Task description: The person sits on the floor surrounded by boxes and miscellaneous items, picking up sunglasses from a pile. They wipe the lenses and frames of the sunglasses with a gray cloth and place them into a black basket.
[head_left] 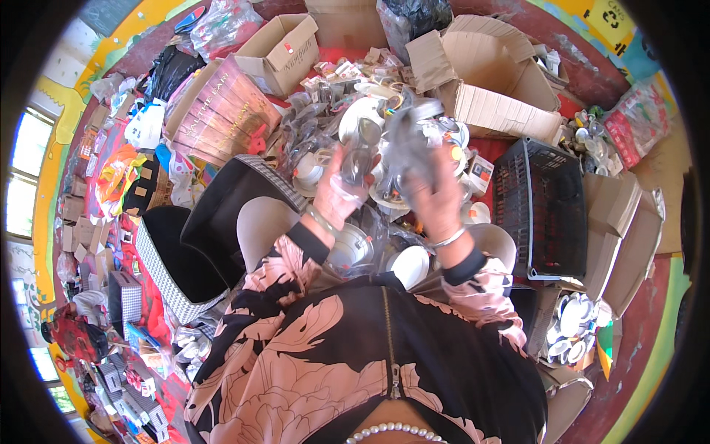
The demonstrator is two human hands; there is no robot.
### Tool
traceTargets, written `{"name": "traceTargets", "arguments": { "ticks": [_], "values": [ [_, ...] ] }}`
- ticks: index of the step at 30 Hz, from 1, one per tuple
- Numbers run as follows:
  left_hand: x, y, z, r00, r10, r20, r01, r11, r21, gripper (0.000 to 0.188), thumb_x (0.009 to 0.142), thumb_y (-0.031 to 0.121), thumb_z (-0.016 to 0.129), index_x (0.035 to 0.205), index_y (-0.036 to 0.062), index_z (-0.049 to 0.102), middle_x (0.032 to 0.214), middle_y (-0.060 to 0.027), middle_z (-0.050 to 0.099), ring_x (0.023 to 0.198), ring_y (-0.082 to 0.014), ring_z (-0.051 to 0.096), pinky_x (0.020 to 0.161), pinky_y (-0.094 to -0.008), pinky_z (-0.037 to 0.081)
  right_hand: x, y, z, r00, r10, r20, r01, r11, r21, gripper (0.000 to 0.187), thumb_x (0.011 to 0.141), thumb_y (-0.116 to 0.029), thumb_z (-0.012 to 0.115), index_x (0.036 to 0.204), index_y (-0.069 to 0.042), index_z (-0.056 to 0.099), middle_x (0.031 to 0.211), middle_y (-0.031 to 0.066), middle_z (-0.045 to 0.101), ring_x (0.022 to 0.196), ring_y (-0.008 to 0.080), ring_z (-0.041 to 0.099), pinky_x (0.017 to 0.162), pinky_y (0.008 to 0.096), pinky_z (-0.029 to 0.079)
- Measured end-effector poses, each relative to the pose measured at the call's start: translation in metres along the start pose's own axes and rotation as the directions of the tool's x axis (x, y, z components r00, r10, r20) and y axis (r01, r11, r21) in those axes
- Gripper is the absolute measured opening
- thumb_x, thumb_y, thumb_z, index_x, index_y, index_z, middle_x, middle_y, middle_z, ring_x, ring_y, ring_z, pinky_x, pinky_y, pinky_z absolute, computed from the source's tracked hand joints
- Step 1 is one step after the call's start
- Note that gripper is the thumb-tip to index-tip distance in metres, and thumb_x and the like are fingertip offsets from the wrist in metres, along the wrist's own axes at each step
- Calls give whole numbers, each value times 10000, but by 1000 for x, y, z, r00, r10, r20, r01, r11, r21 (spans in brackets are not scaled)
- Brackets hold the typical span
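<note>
My left hand (340,194) is closed around a dark grey, see-through-looking piece (358,161), raised over a heap of mixed items. Close by on the right, my right hand (438,198) grips a grey, shiny thing (409,140) whose shape is smeared by motion. The two held pieces are near each other; their exact kind does not show. Beneath and beyond them lies the heap, with a white plate-like disc (360,118), clear plastic wrapping and several small parts. Closer to my lap are a white round dish-like piece (350,248) and a white oval disc (409,266).
A black plastic crate (543,259) stands at my right, with an open cardboard box (510,107) behind it. Black-and-white checked bins (177,266) lie at my left. Another cardboard box (285,55) is at the far side. White round parts (569,325) fill a box at lower right.
</note>
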State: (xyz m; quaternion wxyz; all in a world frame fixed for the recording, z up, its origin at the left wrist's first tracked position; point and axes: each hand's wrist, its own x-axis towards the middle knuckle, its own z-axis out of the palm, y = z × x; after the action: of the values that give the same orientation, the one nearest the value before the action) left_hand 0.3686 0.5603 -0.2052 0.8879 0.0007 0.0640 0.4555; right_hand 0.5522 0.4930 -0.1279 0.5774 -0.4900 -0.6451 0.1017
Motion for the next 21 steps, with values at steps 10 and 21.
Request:
{"name": "traceTargets", "arguments": {
  "ticks": [10,21],
  "values": [
    [-108,-64,76,981,79,179,-169,799,577,420,886,69,466,1299,41,396,1193,-87,532,1035,-195,553,879,-308,449,-2,-52,8,933,-361,-11,351,915,-200,430,688,44,540,1093,-92,587,1085,122,587,957,297,559,813,374,437],
    [-123,-60,54,949,209,235,-312,725,614,473,895,176,435,1327,7,342,1274,-111,464,1109,-220,507,954,-338,404,-73,-79,25,865,-454,214,448,890,79,404,632,-7,604,1015,-128,643,1132,84,583,1000,255,557,834,373,443]
  ]
}}
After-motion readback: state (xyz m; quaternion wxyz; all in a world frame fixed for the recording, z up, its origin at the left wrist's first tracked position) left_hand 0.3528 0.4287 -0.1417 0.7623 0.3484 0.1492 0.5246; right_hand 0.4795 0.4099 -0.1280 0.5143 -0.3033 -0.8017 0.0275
